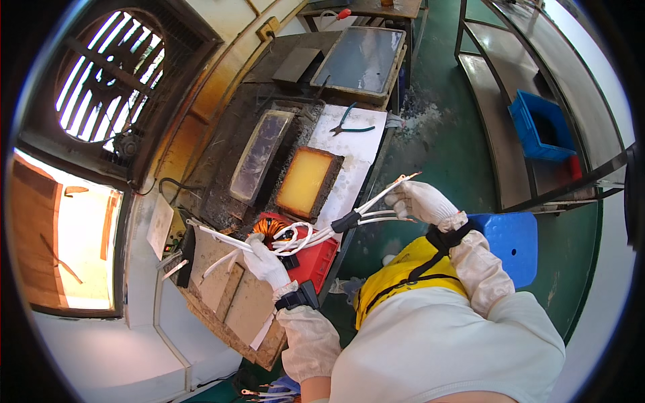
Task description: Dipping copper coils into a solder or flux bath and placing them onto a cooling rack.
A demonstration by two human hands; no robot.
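Observation:
A bundle of white cables (321, 236) with a black wrapped section (346, 221) stretches between my gloved hands. My left hand (266, 266) is closed around the cables on the left, where several loose ends stick out past it. My right hand (424, 203) grips the branches on the other side, and a bare coppery tip (407, 178) shows just beyond its fingers. Beneath the bundle is a red bin (316, 263). Orange-and-black coiled wire (269, 226) lies beside my left hand.
On the bench, a framed tray of yellow material (306, 181) sits beside a long grey-surfaced trough (262, 156). Green-handled pliers (351, 127) rest on white paper. A larger grey-topped tray (359, 59) stands farther back. To the right are a blue stool (505, 245) and a metal rack holding a blue crate (537, 127).

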